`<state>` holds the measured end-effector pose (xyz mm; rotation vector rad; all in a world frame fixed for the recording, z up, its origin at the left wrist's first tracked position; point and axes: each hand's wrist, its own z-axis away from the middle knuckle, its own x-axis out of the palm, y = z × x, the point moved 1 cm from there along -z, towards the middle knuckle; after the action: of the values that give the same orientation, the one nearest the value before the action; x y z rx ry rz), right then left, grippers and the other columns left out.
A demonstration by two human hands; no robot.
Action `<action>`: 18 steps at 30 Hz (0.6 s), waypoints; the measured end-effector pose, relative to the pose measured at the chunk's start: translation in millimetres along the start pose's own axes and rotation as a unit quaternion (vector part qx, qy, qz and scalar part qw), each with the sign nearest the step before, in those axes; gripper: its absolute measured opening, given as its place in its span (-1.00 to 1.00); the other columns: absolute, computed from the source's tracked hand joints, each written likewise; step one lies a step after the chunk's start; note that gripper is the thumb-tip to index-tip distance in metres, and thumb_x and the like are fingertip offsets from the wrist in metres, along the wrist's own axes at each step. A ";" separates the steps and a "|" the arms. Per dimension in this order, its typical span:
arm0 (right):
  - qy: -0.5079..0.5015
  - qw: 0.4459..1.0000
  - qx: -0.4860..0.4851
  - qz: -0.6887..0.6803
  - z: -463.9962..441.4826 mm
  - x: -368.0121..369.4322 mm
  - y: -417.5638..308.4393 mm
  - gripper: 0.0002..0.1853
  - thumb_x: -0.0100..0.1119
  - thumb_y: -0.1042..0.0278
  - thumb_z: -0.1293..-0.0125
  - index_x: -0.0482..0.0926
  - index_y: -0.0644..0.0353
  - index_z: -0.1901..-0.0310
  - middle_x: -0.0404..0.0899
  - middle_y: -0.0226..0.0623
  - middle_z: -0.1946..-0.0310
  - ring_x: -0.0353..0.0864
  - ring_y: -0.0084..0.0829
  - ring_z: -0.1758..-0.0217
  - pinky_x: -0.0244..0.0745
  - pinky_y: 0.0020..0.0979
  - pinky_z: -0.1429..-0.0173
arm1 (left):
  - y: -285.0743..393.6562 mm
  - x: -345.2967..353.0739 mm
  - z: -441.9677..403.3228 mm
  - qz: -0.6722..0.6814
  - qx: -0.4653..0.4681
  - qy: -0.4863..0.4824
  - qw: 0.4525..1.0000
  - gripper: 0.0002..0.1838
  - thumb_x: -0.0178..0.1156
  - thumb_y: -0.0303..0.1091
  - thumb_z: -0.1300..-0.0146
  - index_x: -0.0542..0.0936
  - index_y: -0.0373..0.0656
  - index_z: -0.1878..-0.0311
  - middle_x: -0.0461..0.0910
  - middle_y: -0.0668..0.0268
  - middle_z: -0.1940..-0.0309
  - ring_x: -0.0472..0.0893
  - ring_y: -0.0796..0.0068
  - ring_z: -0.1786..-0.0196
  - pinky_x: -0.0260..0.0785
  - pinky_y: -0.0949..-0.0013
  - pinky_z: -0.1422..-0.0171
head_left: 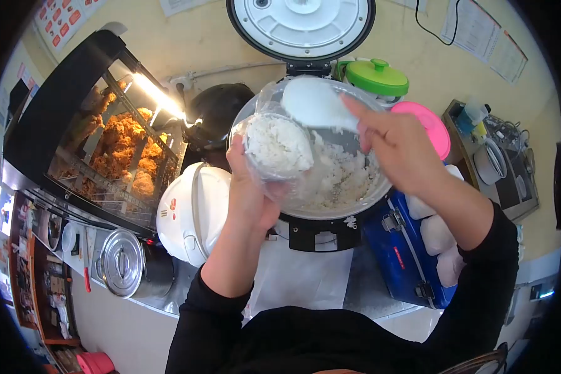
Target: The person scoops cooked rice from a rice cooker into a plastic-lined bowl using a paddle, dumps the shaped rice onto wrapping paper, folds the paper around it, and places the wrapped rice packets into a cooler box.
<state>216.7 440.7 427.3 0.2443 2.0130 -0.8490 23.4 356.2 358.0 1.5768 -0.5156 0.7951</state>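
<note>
My left hand point(255, 193) is closed around a clear plastic bowl point(269, 173) heaped with white rice point(279, 144); some clear film shows around it. In my right hand point(396, 140) is a white rice paddle point(315, 103), blurred by motion, its blade raised beside the bowl. Both hands are above a large open rice cooker point(330, 215). Loose rice point(349, 174) lies in the cooker's pot, with bare pot wall visible around part of it. The cooker's lid point(302, 25) stands upright at the back.
Fried chicken fills a lit display case point(106, 137) on the left. A smaller white rice cooker point(190, 212) and a lidded steel pot point(123, 265) stand near it. To the right are a blue cooler box point(399, 255), wrapped white packs point(436, 237), a pink lid point(427, 128) and a green lid point(377, 78).
</note>
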 end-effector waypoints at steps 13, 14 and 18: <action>-0.155 0.976 0.035 -0.151 -9.7 33.4 -4.3 -0.52 -0.20 0.67 -0.27 0.57 0.09 -0.13 0.62 -0.15 0.13 0.55 -0.46 0.16 0.38 -0.47 -0.05 | 9.2 4.3 -5.3 -0.097 -0.032 0.009 0.995 -0.40 -0.38 0.14 -0.46 0.31 -0.11 -0.30 0.47 0.18 -0.13 0.51 0.24 -0.17 0.43 0.05 -0.15; -0.151 0.978 0.029 -0.137 -11.6 33.7 -3.4 -0.51 -0.19 0.66 -0.26 0.58 0.05 -0.12 0.59 -0.09 0.17 0.52 -0.43 0.21 0.38 -0.45 0.00 | 7.1 2.3 -6.7 -0.108 -0.028 0.009 0.994 -0.40 -0.38 0.14 -0.46 0.30 -0.10 -0.30 0.47 0.18 -0.13 0.51 0.24 -0.17 0.42 0.05 -0.16; -0.036 0.981 -0.054 -0.182 -20.0 32.0 19.6 -0.50 -0.17 0.61 -0.24 0.63 -0.10 -0.07 0.49 0.05 0.57 0.45 -0.32 0.59 0.40 -0.36 0.33 | 0.5 -6.5 -12.4 -0.091 -0.001 0.025 0.996 -0.41 -0.38 0.14 -0.46 0.30 -0.07 -0.30 0.45 0.20 -0.15 0.50 0.23 -0.18 0.44 0.05 -0.14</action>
<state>194.4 463.4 399.2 -0.2222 2.0596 -0.9531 16.3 367.6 353.9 1.5718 -0.3302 0.6932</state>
